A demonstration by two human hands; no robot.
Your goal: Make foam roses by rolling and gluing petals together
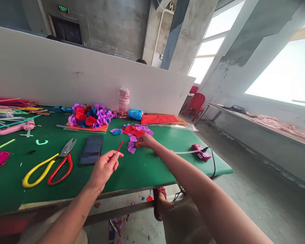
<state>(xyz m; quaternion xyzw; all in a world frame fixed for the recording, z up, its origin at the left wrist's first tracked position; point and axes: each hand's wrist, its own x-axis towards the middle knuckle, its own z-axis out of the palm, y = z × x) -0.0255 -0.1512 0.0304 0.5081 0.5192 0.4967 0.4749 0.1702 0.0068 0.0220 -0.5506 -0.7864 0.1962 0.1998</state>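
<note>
Head view: pinching a red stick (120,146) in the left hand (106,166); with the right hand (146,141) at purple and red petals (133,139) on the table (142,169), cannot tell if gripping one. Best to lift petals singly, keeping the stick steady.

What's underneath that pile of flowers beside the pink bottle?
An orange sheet shows below the front of the flowers. The rest of what they rest on is covered.
</note>
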